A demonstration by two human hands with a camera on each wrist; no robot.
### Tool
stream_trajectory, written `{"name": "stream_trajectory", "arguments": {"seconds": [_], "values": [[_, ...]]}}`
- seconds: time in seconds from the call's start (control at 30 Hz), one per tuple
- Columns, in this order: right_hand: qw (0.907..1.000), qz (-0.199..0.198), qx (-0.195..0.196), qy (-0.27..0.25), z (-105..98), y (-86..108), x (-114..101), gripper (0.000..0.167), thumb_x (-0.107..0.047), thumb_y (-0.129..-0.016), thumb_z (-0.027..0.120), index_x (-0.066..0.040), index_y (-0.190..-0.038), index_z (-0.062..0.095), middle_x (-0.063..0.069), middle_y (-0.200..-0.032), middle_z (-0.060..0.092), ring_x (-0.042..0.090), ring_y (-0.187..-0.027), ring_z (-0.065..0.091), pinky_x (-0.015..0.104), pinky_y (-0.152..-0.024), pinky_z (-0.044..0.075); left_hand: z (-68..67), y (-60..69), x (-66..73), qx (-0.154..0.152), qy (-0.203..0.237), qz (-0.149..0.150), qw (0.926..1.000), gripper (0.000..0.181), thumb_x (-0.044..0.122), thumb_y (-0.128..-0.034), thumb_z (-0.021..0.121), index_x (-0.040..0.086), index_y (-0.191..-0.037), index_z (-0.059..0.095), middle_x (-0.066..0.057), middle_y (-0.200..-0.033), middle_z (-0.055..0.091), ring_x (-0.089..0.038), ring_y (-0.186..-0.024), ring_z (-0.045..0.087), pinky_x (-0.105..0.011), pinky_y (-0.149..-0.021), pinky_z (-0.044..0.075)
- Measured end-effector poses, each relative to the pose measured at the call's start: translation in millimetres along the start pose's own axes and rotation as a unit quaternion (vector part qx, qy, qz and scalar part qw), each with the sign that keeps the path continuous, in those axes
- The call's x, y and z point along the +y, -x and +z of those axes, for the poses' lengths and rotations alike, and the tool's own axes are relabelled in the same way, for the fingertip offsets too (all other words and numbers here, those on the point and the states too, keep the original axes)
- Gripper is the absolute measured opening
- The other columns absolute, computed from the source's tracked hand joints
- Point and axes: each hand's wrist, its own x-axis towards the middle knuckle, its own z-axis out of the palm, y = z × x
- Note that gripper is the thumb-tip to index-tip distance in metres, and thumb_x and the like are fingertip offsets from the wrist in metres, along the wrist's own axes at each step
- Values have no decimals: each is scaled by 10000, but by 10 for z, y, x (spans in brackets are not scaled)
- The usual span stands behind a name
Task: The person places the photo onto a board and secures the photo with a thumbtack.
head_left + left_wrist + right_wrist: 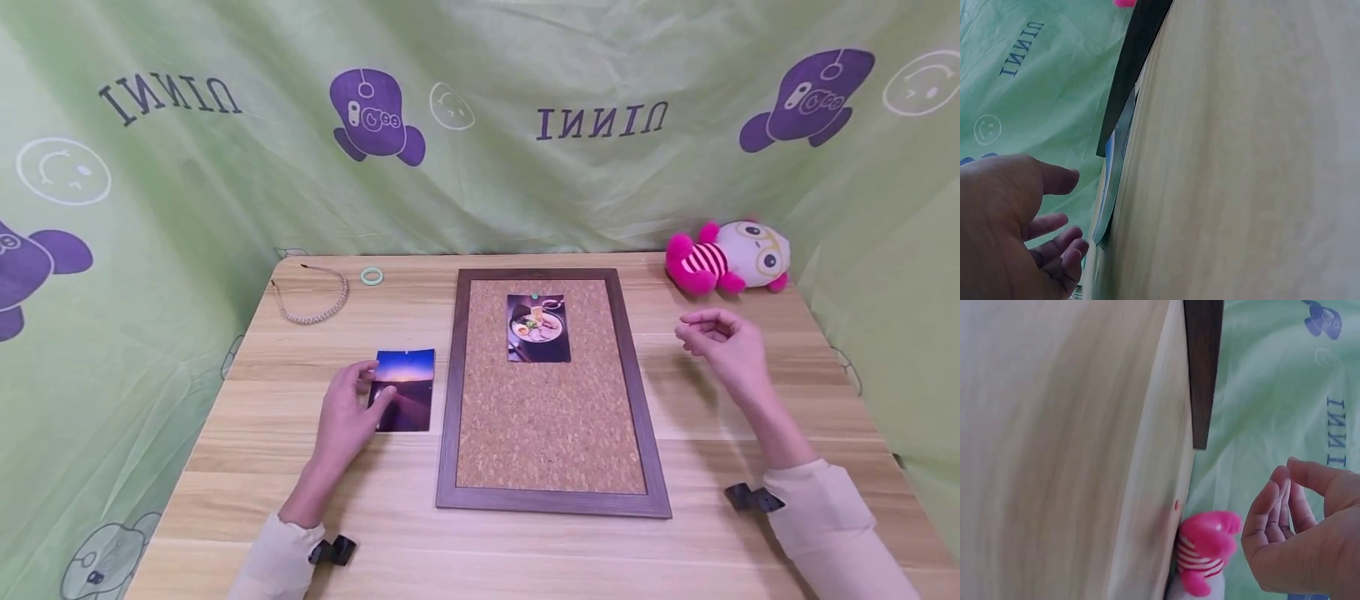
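A sunset photo [405, 367] lies on the table left of a framed cork board [551, 433]. Over its left part is my left hand [348, 412], thumb and fingers apart and gripping nothing; whether a fingertip touches the photo is unclear. In the left wrist view the photo [1109, 194] shows edge-on beside the hand [1010, 225]. A ramen photo [538, 329] sits on the upper cork, a green pin [535, 296] at its top. My right hand [731, 354] hovers right of the board, fingers bent, thumb and index tips close together [1310, 531]; anything between them is too small to tell.
A pink and white plush toy [731, 258] lies at the back right of the table. At the back left are a beaded headband [318, 317] and a mint-green ring [372, 276]. Green printed curtain [480, 200] hangs behind and beside the table.
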Motion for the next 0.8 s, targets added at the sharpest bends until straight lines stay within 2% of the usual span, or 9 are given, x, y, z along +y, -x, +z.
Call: {"name": "stream_trajectory", "arguments": {"seconds": [0.17, 0.27, 0.4, 0.47, 0.7, 0.8], "values": [[9996, 45, 3, 295, -95, -39, 38, 163, 20, -1004, 781, -124, -1082, 781, -161, -873, 756, -1, -728, 695, 148, -676, 608, -20, 3, -3, -114, -68, -428, 9990, 675, 208, -1002, 836, -71, -1533, 525, -280, -1367, 593, -455, -1215, 612, -586, -1078, 519], [9994, 186, -1, 277, -155, -73, 80, 168, 10, -1011, 777, -130, -1104, 778, -165, -892, 748, -7, -757, 694, 148, -706, 616, -13, -2, -6, -155, -90, -622, 9979, 723, 229, -1000, 841, -86, -1550, 492, -272, -1358, 577, -449, -1213, 601, -575, -1085, 523], [9990, 314, 21, 312, -234, -109, 128, 179, 6, -1015, 772, -138, -1122, 771, -180, -898, 742, -22, -781, 690, 139, -731, 616, 26, -15, 4, -104, -267, -590, 9978, 747, 259, -989, 853, -95, -1543, 499, -261, -1310, 588, -424, -1192, 571, -570, -1047, 501], [9980, 332, 10, 538, -266, -125, 154, 168, -17, -1020, 775, -131, -1143, 762, -201, -903, 734, -32, -791, 679, 121, -730, 600, 43, -22, 16, -72, -401, -577, 9975, 750, 287, -990, 853, -96, -1535, 507, -260, -1303, 591, -421, -1199, 556, -577, -1040, 489], [9897, 606, -363, 1245, -310, -202, 269, 246, -113, -1056, 765, 1, -1262, 692, -224, -901, 693, -23, -805, 643, 132, -713, 564, 72, -50, 31, -43, -826, -733, 9939, 702, 360, -1009, 827, -74, -1488, 551, -249, -1299, 608, -418, -1197, 592, -600, -990, 527], [9885, 626, -482, 1291, -313, -238, 326, 277, -91, -1058, 757, 51, -1280, 669, -200, -883, 705, -9, -777, 670, 164, -692, 593, 85, -49, 48, -12, -982, -730, 9925, 688, 347, -990, 848, -61, -1467, 568, -235, -1274, 618, -413, -1165, 609, -594, -951, 541]]}}
